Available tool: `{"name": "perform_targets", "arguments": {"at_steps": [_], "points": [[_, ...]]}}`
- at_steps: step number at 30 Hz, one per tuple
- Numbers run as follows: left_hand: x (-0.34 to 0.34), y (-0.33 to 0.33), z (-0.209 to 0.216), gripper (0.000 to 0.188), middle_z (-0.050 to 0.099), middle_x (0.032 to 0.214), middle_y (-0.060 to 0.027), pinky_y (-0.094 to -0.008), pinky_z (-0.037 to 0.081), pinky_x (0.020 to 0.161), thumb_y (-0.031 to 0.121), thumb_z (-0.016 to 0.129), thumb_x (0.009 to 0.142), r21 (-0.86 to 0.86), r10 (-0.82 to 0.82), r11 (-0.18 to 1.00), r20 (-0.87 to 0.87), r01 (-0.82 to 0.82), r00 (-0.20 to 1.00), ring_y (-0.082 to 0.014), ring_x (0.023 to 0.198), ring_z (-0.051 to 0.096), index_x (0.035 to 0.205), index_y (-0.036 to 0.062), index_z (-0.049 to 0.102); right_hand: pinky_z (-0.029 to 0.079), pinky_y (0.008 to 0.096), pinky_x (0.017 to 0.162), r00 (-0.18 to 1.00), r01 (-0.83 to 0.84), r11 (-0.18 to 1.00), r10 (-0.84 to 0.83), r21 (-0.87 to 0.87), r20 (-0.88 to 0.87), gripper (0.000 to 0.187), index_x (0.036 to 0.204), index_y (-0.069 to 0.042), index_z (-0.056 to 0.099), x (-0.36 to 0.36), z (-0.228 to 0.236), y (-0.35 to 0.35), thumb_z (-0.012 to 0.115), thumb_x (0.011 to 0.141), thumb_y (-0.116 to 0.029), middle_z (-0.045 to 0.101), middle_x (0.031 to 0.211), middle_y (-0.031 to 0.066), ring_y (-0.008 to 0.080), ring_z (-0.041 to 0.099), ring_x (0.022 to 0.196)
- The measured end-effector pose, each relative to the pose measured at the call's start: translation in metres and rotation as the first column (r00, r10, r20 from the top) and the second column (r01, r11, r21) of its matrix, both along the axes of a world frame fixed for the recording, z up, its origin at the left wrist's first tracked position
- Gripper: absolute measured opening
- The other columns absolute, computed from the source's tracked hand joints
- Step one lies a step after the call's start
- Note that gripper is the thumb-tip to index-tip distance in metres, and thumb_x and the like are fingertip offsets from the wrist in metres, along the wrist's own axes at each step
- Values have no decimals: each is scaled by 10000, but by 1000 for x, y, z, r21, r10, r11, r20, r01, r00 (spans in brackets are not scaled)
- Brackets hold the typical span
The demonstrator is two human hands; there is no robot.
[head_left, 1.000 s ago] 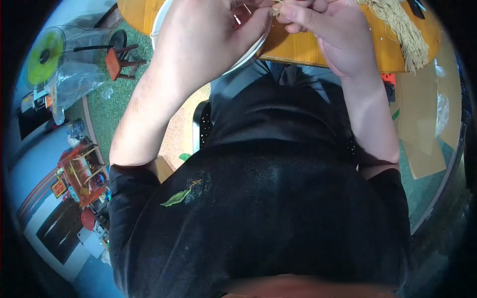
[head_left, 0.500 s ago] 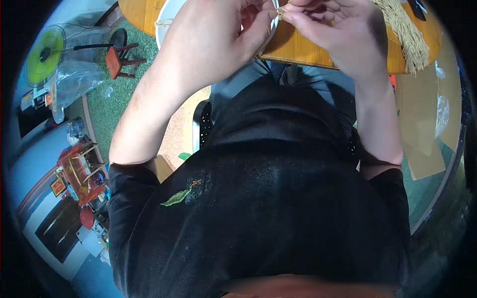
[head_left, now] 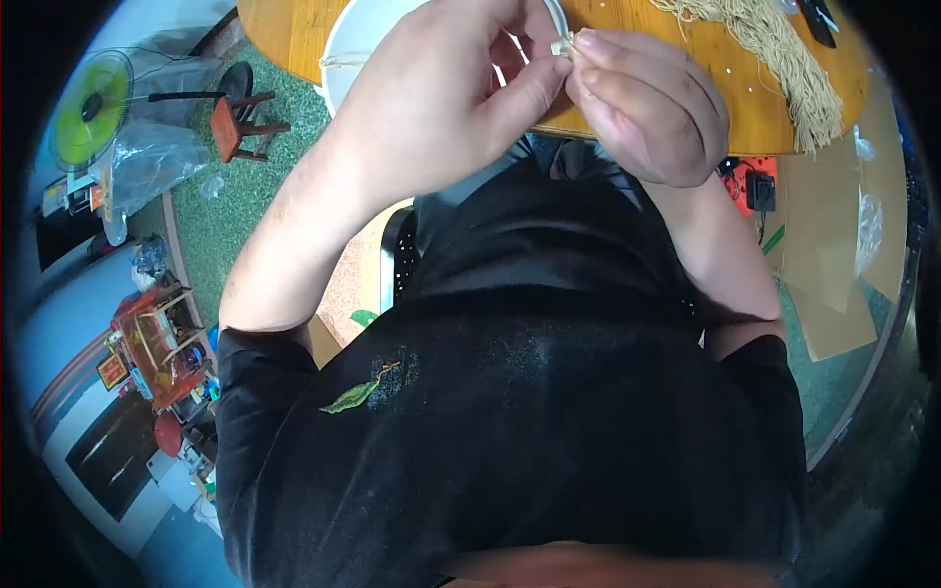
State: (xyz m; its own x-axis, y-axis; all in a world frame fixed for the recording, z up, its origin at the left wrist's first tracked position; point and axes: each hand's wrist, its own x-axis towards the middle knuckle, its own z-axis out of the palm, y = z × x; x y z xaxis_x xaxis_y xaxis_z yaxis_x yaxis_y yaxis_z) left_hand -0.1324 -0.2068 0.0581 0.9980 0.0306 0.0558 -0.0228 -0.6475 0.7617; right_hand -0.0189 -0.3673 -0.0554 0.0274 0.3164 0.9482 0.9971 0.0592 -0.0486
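My left hand (head_left: 441, 93) is closed in a pinch beside a white basin (head_left: 343, 83), its thumb and fingertips on a short beige string (head_left: 569, 43) with a small whitish bit at its end. On the other side, the thumb and fingers of my right hand (head_left: 652, 103) are curled together and pinch the same string. The fingertips of both hands almost meet over the wooden table (head_left: 676, 34). A thin string (head_left: 343, 63) lies over the basin's edge; most of the basin is hidden by my left hand and forearm.
A bundle of beige strings (head_left: 784, 73) hangs over the table's right edge, beside a black-handled tool (head_left: 817, 24). Tiny white bits dot the tabletop. Left on the floor stand a small wooden stool (head_left: 230, 127) and a green fan (head_left: 93, 106). Cardboard (head_left: 828, 255) lies at right.
My right hand has turned over, so the backs of its curled fingers now show, and it has moved slightly down and left. My left hand stays pinched at nearly the same place.
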Motion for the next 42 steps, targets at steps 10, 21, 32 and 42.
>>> {"name": "perform_targets", "arguments": {"at_steps": [10,21,32,42], "points": [[5,8,-17,206,681,933,-34,-217,515,724,69,602,1064,-449,-19,892,-155,-53,988,-76,798,619,1216,-58,658,647,320,784,999,-7,998,5,66,35,440,1038,-47,602,3,-8,4,890,730,79,759,1058,139,283,769,933],[16,33,-23,95,718,875,-27,-201,509,649,49,670,1012,-625,-143,779,-258,-52,956,-74,732,641,1067,-21,703,637,303,815,996,-82,989,76,120,51,394,1046,-65,633,7,-11,7,878,755,34,774,1037,99,248,771,942],[18,27,-25,83,673,822,-12,-209,465,601,67,623,1040,-632,-92,765,-295,-122,951,-71,679,610,1048,-1,669,593,290,752,975,-98,988,119,115,-187,408,1011,-61,661,1,-24,7,935,709,-46,768,958,51,200,747,862],[21,27,-29,126,650,744,-12,-211,446,585,107,625,1048,-671,-122,726,-342,-151,932,-72,633,591,991,1,664,595,276,824,880,-96,989,138,114,-454,406,1050,-9,588,-15,0,0,846,770,132,729,1038,159,222,737,937]]}}
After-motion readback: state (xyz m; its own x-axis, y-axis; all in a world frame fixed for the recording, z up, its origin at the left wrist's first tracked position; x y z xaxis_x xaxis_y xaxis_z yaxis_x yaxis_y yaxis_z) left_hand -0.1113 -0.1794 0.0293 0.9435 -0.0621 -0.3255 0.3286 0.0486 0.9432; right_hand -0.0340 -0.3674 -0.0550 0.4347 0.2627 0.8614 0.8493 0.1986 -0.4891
